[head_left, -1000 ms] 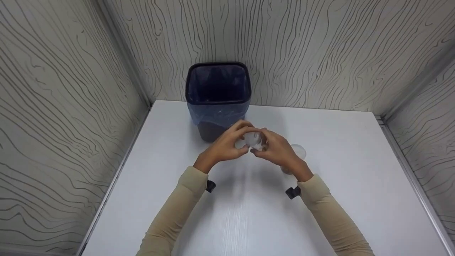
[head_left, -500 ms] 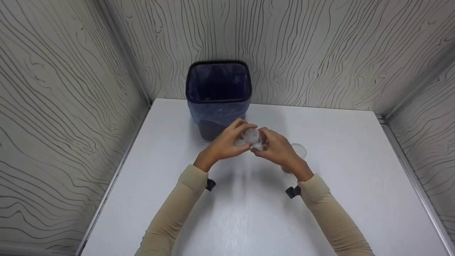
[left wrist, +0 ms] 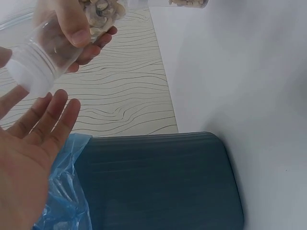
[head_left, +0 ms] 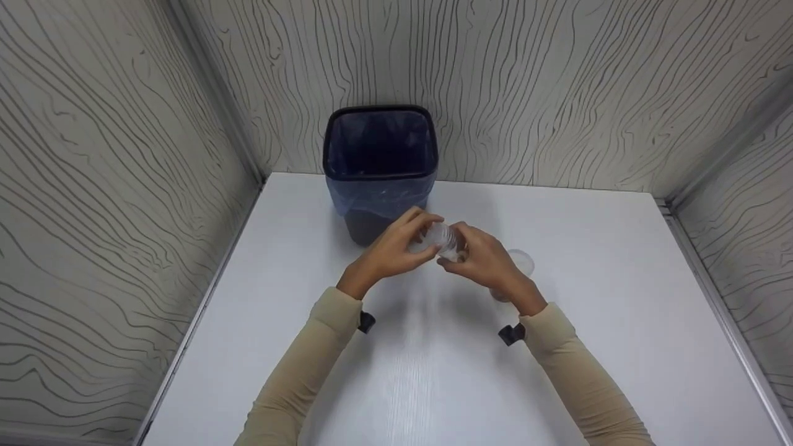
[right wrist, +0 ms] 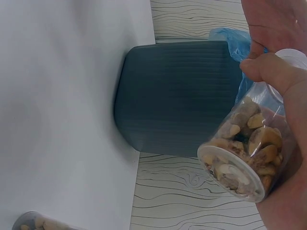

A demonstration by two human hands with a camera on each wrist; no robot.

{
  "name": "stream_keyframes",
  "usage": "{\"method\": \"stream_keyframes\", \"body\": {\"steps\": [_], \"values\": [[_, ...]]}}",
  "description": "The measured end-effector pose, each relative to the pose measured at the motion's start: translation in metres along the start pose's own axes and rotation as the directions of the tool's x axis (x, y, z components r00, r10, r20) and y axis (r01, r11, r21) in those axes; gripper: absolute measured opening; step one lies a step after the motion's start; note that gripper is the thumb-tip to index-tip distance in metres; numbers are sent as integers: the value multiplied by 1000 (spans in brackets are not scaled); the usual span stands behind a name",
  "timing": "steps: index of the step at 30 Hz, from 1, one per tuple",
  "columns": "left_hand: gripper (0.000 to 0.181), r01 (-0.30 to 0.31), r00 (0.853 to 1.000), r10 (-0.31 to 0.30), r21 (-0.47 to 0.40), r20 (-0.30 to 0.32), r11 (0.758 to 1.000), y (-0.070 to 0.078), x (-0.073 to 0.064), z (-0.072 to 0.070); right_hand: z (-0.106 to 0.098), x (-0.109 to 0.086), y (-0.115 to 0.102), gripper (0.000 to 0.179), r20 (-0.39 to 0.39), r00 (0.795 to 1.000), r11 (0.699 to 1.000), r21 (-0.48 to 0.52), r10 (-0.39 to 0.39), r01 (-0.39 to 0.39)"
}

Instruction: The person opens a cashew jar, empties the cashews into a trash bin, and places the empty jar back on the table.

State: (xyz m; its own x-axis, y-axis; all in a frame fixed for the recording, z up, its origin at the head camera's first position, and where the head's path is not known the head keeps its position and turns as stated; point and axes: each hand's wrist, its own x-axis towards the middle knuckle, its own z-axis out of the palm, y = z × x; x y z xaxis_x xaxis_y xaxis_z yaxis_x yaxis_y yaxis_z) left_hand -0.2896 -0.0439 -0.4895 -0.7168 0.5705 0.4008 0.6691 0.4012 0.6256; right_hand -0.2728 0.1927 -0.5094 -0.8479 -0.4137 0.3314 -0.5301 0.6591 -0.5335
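A clear plastic jar [right wrist: 256,139] with tan and brown nut-like pieces is held tilted above the table in front of the bin. My right hand [head_left: 486,260] grips its body, and the pieces gather toward the base. The jar's whitish lid [left wrist: 31,76] sits at the neck end, angled toward my left hand [head_left: 393,249]. Thumb and forefinger of that hand hold the lid from either side, while the other fingers [left wrist: 53,115] are spread below it. A second jar [head_left: 520,262] with similar pieces stands on the table, partly hidden behind my right wrist.
A dark bin [head_left: 365,226] lined with a blue bag [head_left: 384,192] stands at the back of the white table [head_left: 409,384], against the patterned wall [head_left: 526,93]. Another patterned wall [head_left: 93,217] rises along the left side.
My left fingers have shifted slightly around the lid, and the jar has tipped a little so more of its ridged neck end shows. Bin and second jar have stayed put.
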Motion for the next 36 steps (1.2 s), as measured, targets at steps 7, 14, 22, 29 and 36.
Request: {"method": "stream_keyframes", "body": {"steps": [7,14,22,29,36], "values": [[47,0,1000,0,3,2,1000,-1,1,0,-1,0,2,53,-1,1000,1000,-3,2,-2],[47,-6,1000,6,0,5,1000,-1,1,0,-2,0,2,53,-8,1000,1000,3,12,-12],[47,0,1000,0,-19,7,1000,-1,1,1,-4,-2,2,54,-8,1000,1000,8,26,-26],[47,-7,1000,7,-31,-4,999,-3,1,1,-5,-1,2,53,-4,1000,1000,6,25,-25],[47,-15,1000,14,-29,-24,999,-3,0,-1,-6,0,2,54,-11,1000,999,20,26,-26]]}}
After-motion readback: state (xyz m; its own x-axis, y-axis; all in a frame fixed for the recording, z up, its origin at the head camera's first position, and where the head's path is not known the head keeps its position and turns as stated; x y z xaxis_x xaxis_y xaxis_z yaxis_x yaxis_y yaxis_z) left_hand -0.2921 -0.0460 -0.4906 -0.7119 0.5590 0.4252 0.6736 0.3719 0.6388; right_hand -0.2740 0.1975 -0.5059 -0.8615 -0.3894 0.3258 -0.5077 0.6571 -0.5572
